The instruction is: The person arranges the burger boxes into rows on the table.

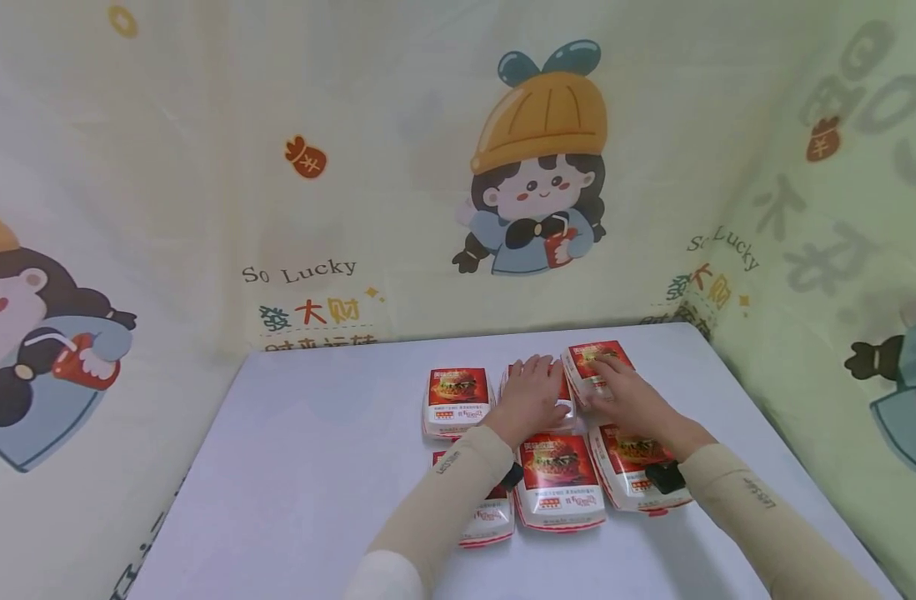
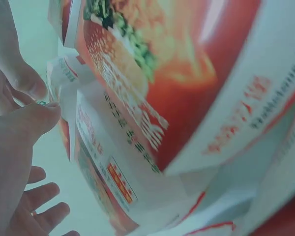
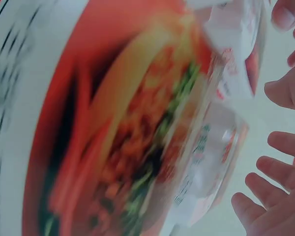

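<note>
Several white burger boxes with red lids and burger pictures stand in two rows of three. My left hand [image 1: 528, 398] lies over the back middle box [image 1: 567, 390], fingers extended and hiding much of its lid. My right hand [image 1: 628, 402] reaches to the back right box [image 1: 583, 363], which sits slightly turned, with fingers on its lid. In the right wrist view the right fingers [image 3: 270, 189] look straight and spread. Beneath the forearms are the front middle box [image 1: 558, 467] and front right box [image 1: 626, 479]. My left sleeve partly covers the front left box [image 1: 489, 523].
The back left box [image 1: 458, 392] stands left of my left hand. All the boxes are on a white table [image 1: 315, 467]. A printed cloth [image 1: 397, 208] with cartoon figures hangs behind the table and along both sides.
</note>
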### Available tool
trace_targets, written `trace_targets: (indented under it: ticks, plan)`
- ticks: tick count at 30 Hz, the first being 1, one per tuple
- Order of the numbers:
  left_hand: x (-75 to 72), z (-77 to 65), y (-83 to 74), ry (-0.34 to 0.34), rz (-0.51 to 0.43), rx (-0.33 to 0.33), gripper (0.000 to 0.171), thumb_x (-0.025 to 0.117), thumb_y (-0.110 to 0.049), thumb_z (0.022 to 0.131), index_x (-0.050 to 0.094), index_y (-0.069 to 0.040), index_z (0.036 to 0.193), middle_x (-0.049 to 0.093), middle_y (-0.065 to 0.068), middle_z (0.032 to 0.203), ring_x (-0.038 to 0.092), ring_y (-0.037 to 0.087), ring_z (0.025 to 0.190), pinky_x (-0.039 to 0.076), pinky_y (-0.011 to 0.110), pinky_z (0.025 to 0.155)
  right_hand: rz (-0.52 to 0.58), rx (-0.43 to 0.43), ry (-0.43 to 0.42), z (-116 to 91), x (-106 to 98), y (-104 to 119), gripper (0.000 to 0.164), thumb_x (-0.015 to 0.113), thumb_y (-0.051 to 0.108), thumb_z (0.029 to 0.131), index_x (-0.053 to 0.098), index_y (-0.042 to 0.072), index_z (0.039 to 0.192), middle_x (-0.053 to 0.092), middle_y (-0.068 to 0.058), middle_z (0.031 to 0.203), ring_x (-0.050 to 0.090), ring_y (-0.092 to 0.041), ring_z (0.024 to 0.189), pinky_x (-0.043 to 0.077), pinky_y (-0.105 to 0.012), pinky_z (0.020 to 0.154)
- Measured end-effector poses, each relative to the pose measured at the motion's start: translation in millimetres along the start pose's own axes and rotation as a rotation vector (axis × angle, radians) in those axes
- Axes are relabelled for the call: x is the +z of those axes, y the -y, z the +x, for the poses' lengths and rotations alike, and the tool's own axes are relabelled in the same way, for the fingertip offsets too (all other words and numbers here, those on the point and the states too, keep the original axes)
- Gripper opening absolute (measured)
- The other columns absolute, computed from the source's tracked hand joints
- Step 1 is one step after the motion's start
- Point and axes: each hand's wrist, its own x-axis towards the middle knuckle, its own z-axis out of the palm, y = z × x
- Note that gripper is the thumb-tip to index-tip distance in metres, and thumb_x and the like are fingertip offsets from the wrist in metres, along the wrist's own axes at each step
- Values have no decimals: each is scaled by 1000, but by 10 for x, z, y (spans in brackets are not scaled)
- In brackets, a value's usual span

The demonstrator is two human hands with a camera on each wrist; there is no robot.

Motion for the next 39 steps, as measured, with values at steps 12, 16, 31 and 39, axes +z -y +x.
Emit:
trace_targets:
  ticks: [12, 16, 31, 39]
  plan:
    - [-37, 190, -214, 61, 16, -31, 69, 56, -50, 97, 33, -19, 153, 42, -3, 155, 37, 16, 145, 31, 40, 122, -34, 15, 34, 23, -134, -326, 74, 74, 12, 87, 36, -4, 148, 28, -30, 154, 29, -52, 140, 36, -66, 108]
    - [-59, 240, -289, 73, 22, -13, 63, 53, -46, 100, 34, -20, 154, 39, -3, 157, 35, 14, 147, 31, 39, 122, -21, 36, 66, 11, -141, -409, 78, 76, 11, 85, 34, -4, 149, 26, -30, 155, 26, -52, 140, 37, -66, 108]
    - [-55, 233, -577, 33, 135, 65, 49, 56, -37, 101, 45, -24, 147, 49, -5, 148, 49, 10, 136, 41, 37, 115, -30, 33, 48, 11, -49, -516, 86, 77, 2, 82, 28, -5, 152, 24, -31, 156, 25, -55, 140, 32, -67, 110]
    - [40, 253, -579, 21, 181, 42, 42, 57, -38, 100, 52, -27, 140, 53, -5, 141, 57, 13, 126, 44, 35, 112, -39, 14, 33, 21, -31, -512, 80, 76, 6, 84, 32, -5, 150, 24, -30, 156, 27, -54, 140, 35, -67, 108]
